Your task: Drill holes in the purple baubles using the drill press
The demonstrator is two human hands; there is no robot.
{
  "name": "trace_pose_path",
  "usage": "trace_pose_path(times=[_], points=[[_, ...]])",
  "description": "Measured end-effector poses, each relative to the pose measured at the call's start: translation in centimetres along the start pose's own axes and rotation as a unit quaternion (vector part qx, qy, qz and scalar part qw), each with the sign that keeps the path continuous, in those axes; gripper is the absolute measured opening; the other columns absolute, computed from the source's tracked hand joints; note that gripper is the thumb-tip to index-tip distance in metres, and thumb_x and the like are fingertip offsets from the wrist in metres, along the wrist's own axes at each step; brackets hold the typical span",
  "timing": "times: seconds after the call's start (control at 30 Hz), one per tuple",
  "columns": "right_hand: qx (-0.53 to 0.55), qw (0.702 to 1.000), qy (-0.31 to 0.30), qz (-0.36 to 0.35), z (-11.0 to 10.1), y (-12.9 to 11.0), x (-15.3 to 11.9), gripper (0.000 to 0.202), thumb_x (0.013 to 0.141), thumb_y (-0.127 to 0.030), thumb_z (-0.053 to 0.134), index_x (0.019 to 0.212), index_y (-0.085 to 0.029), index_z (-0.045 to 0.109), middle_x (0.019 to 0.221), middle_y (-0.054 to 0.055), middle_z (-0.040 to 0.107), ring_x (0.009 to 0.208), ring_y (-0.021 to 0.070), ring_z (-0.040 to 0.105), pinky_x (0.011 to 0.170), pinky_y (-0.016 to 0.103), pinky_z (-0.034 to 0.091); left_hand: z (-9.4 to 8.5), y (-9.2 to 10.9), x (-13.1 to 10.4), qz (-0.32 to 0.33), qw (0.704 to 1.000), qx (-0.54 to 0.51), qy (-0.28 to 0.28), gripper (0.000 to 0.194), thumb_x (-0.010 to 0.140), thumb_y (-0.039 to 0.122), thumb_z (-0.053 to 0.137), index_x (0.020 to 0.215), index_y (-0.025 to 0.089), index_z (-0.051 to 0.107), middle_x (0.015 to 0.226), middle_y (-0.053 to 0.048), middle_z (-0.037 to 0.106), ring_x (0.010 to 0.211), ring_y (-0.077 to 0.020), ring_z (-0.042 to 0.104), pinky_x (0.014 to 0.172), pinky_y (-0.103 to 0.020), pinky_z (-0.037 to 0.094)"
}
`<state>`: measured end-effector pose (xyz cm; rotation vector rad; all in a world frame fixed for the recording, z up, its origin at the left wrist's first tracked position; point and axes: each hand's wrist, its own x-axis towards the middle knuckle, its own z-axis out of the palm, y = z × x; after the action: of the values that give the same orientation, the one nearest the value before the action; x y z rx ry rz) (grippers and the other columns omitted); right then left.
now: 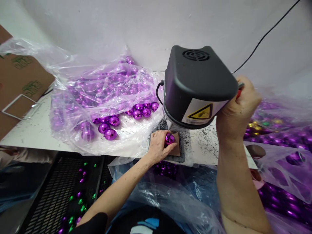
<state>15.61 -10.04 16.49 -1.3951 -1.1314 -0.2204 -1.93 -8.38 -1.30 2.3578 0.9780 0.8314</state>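
Note:
My left hand (158, 146) is closed around a shiny purple faceted ball (170, 139), holding it over a brown pad on the base (179, 158) of a black bench press machine (197, 84). The machine's head, with a yellow warning label (201, 112), hangs just above that hand and hides the tool's lower end. Up at the machine's right side, my right hand (240, 104) grips a lever (239, 91) with a red part; most of the lever is hidden by the fingers.
A clear plastic bag (97, 87) spills purple balls (110, 134) onto the white table (44, 130). Cardboard (21, 74) leans at left. Black crates (53, 191) with small beads sit below. Open blue plastic bags (195, 185) lie under the table edge; more purple balls (285, 198) are at right.

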Motion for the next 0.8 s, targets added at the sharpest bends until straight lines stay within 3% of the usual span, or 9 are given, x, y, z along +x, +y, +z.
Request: trace_pose_path(times=[0.33, 0.43, 0.53, 0.67, 0.8], points=[[-0.043, 0.999, 0.013, -0.026, -0.4, -0.4, -0.3, 0.065, 0.091, -0.07, 0.035, 0.069, -0.009, 0.042, 0.061, -0.004, 0.028, 0.06, -0.0019, 0.026, 0.058, 0.016, 0.021, 0.8, -0.6, 0.1, 0.004, 0.999, -0.023, 0.033, 0.033, 0.083, 0.029, 0.071, 0.11, 0.019, 0.055, 0.1, -0.005, 0.062, 0.097, -0.023, 0.058, 0.09, -0.038, 0.038], [-0.075, 0.993, 0.062, -0.073, -1.2, -0.5, -2.8, 0.048, 0.097, -0.049, 0.043, 0.073, -0.008, 0.048, 0.06, -0.004, 0.035, 0.056, -0.0031, 0.031, 0.057, 0.015, 0.025, 0.8, -0.5, 0.1, 0.002, 0.999, -0.025, 0.032, 0.032, 0.082, 0.028, 0.072, 0.107, 0.019, 0.055, 0.099, -0.005, 0.062, 0.096, -0.0229, 0.058, 0.089, -0.038, 0.039], [-0.082, 0.988, 0.091, -0.098, -2.2, 0.0, -6.6, 0.027, 0.094, -0.031, 0.052, 0.078, -0.009, 0.054, 0.064, -0.003, 0.047, 0.056, -0.0015, 0.045, 0.057, 0.015, 0.032, 0.7, -0.4, 0.0, -0.001, 0.999, -0.023, 0.031, 0.033, 0.081, 0.028, 0.071, 0.107, 0.019, 0.054, 0.102, -0.006, 0.061, 0.098, -0.0235, 0.057, 0.09, -0.038, 0.039], [-0.083, 0.99, 0.066, -0.088, -3.2, 0.8, -10.2, 0.009, 0.085, -0.02, 0.059, 0.086, -0.011, 0.06, 0.065, -0.003, 0.053, 0.056, 0.0012, 0.049, 0.055, 0.017, 0.037, 0.8, -0.4, 0.0, -0.002, 0.999, -0.019, 0.034, 0.034, 0.082, 0.028, 0.071, 0.109, 0.019, 0.053, 0.103, -0.006, 0.061, 0.1, -0.0239, 0.057, 0.091, -0.039, 0.04], [-0.072, 0.991, 0.033, -0.111, -3.3, 0.8, -10.7, 0.009, 0.086, -0.013, 0.054, 0.09, -0.012, 0.062, 0.066, -0.002, 0.053, 0.057, 0.0015, 0.048, 0.055, 0.017, 0.036, 0.8, -0.4, 0.0, -0.009, 0.999, -0.016, 0.028, 0.034, 0.081, 0.029, 0.072, 0.108, 0.02, 0.053, 0.103, -0.006, 0.061, 0.1, -0.0242, 0.057, 0.091, -0.039, 0.04]])
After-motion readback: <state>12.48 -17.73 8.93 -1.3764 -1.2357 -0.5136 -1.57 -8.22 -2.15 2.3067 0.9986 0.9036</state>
